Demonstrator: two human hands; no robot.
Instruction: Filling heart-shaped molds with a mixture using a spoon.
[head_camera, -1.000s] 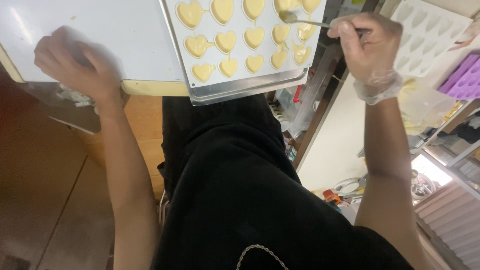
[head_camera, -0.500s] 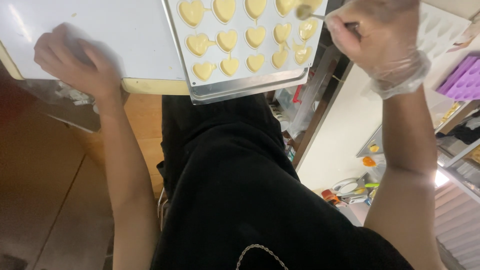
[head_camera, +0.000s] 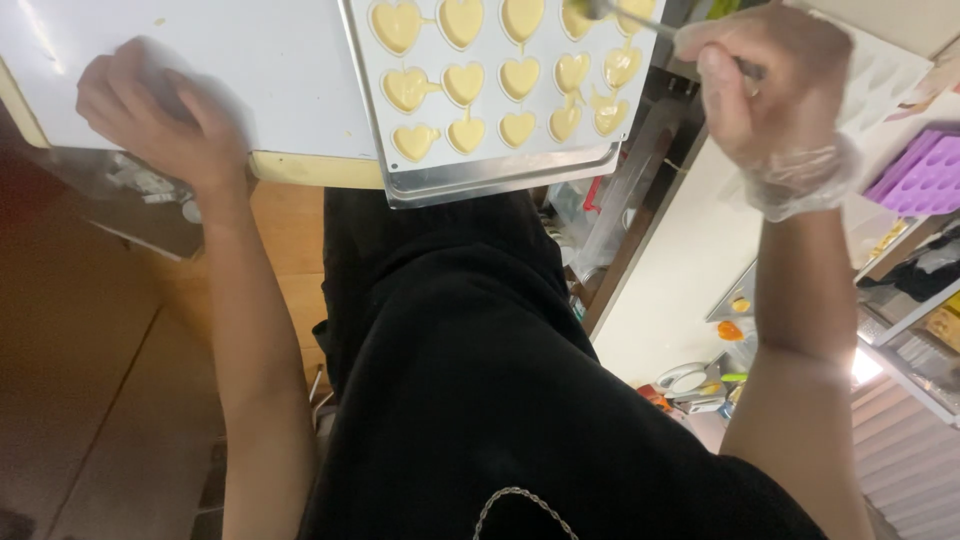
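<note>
The white heart-cavity mould (head_camera: 500, 75) on its metal tray (head_camera: 500, 180) overhangs the table's (head_camera: 300, 168) near edge; the gloved right hand (head_camera: 775, 95) pinches a thin metal spoon (head_camera: 625, 15) above the tray's right edge, and the left hand (head_camera: 160, 115) presses flat on the white board (head_camera: 200, 40).

- A white mould (head_camera: 495, 85) with heart-shaped cavities lies flat in a metal tray (head_camera: 500, 180) at the near edge of the tabletop; the tray's lip overhangs that edge.
- The visible hearts are filled with pale yellow batter, with thin drips bridging several of them.
- A metal spoon (head_camera: 625, 15), thin-handled, is held tilted over the mould's far right cavities, its bowl smeared with batter.
</note>
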